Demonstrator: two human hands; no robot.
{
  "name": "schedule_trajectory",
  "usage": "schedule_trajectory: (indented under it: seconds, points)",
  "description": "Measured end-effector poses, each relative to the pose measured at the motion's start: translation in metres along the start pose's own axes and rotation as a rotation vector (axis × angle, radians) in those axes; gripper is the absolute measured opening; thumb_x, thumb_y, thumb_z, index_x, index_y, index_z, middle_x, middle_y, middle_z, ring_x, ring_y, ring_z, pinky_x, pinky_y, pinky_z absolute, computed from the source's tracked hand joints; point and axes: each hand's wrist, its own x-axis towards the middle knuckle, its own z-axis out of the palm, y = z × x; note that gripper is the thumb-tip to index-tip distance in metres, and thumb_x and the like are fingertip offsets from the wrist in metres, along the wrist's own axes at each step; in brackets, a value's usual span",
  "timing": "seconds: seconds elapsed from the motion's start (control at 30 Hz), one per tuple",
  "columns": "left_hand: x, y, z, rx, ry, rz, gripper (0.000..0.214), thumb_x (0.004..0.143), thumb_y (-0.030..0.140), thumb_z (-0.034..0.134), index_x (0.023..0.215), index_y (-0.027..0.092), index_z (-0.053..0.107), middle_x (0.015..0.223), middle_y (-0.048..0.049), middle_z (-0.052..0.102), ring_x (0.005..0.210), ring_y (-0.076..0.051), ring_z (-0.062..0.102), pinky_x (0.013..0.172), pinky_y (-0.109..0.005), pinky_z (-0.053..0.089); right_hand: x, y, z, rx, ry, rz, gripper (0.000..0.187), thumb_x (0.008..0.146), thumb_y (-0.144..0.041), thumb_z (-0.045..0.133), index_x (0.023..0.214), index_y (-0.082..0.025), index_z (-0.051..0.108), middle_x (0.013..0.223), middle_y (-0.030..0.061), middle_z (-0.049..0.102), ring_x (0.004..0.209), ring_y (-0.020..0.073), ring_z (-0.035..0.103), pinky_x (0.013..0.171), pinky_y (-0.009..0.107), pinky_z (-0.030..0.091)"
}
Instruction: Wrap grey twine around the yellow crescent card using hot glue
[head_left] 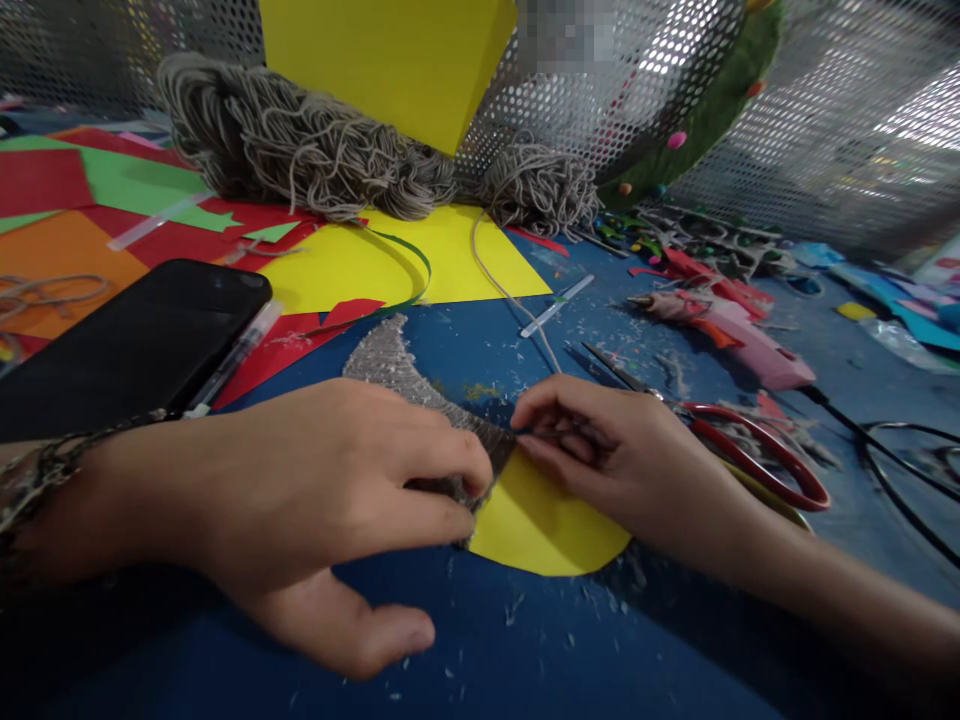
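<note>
A curved yellow cutout [551,525], its tapered end coated in close-laid gray cord [381,352], lies under the left hand [322,490], loosely spread, as the right hand [611,440] pinches a cord strand [499,275] where bare yellow begins; scissors [705,412] lie beside the right wrist, a pink glue gun [750,345] just beyond

The cutout [504,458] lies between the phone [135,345], left, and glue gun [750,342], right, with yarn [540,185] behind.

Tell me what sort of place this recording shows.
Probably a craft workspace: the blue table holds a pink glue gun, a heap of grey cord and sheets of coloured paper.
</note>
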Motion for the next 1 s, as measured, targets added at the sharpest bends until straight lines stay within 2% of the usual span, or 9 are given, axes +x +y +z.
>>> schedule_trajectory:
  seconds: [0.13, 0.33, 0.53, 0.7, 0.83, 1.0]
  points:
    - [0.0006, 0.0001, 0.0002, 0.0, 0.02, 0.018, 0.024, 0.073, 0.029, 0.059, 0.088, 0.012, 0.065, 0.105, -0.0088, 0.064, 0.081, -0.021, 0.06, 0.068, -0.032, 0.049, 0.0011, -0.0002, -0.0007, 0.006, -0.001, 0.029, 0.004, 0.078, -0.016, 0.052, 0.077, -0.019, 0.055, 0.058, -0.0049, 0.052, 0.048, 0.0051, 0.042, 0.045, 0.016, 0.035]
    - [0.0015, 0.0002, 0.0021, -0.006, 0.03, 0.047, 0.019, 0.076, 0.028, 0.053, 0.08, 0.013, 0.064, 0.091, -0.0074, 0.068, 0.076, -0.02, 0.061, 0.067, -0.032, 0.05, 0.0007, -0.0006, -0.0009, -0.015, 0.023, 0.045, 0.006, 0.076, -0.013, 0.053, 0.074, -0.018, 0.056, 0.055, -0.0055, 0.049, 0.048, 0.0054, 0.041, 0.045, 0.017, 0.034]
    - [0.0, -0.0016, 0.0043, 0.028, 0.066, 0.078, 0.016, 0.076, 0.029, 0.054, 0.073, 0.016, 0.062, 0.082, -0.0069, 0.068, 0.074, -0.021, 0.061, 0.065, -0.031, 0.05, 0.0019, 0.0028, -0.0001, -0.026, 0.033, 0.032, 0.005, 0.077, -0.016, 0.052, 0.075, -0.019, 0.056, 0.057, -0.0048, 0.052, 0.049, 0.0062, 0.044, 0.046, 0.018, 0.035]
    - [0.0005, -0.0012, 0.0034, 0.034, 0.064, 0.082, 0.016, 0.076, 0.029, 0.054, 0.072, 0.016, 0.062, 0.083, -0.0073, 0.068, 0.073, -0.021, 0.062, 0.063, -0.031, 0.051, 0.0014, 0.0022, -0.0008, -0.021, 0.043, 0.006, 0.006, 0.079, -0.017, 0.051, 0.076, -0.019, 0.056, 0.059, -0.0042, 0.054, 0.049, 0.0066, 0.045, 0.044, 0.018, 0.036]
    - [0.0018, -0.0007, 0.0026, 0.052, 0.076, 0.104, 0.018, 0.078, 0.028, 0.051, 0.071, 0.015, 0.063, 0.086, -0.0076, 0.069, 0.071, -0.02, 0.062, 0.061, -0.032, 0.051, -0.0012, -0.0002, -0.0029, 0.004, 0.141, -0.082, 0.013, 0.085, -0.021, 0.044, 0.082, -0.018, 0.056, 0.073, 0.0006, 0.06, 0.061, 0.0088, 0.054, 0.051, 0.019, 0.043]
    - [0.0003, -0.0005, 0.0034, 0.115, 0.06, 0.121, 0.021, 0.08, 0.026, 0.047, 0.074, 0.016, 0.064, 0.083, -0.0074, 0.069, 0.069, -0.02, 0.062, 0.059, -0.032, 0.052, -0.0035, 0.0027, -0.0048, -0.119, 0.253, -0.338, 0.013, 0.083, -0.018, 0.048, 0.079, -0.018, 0.06, 0.081, 0.0047, 0.059, 0.078, 0.0132, 0.056, 0.069, 0.027, 0.047]
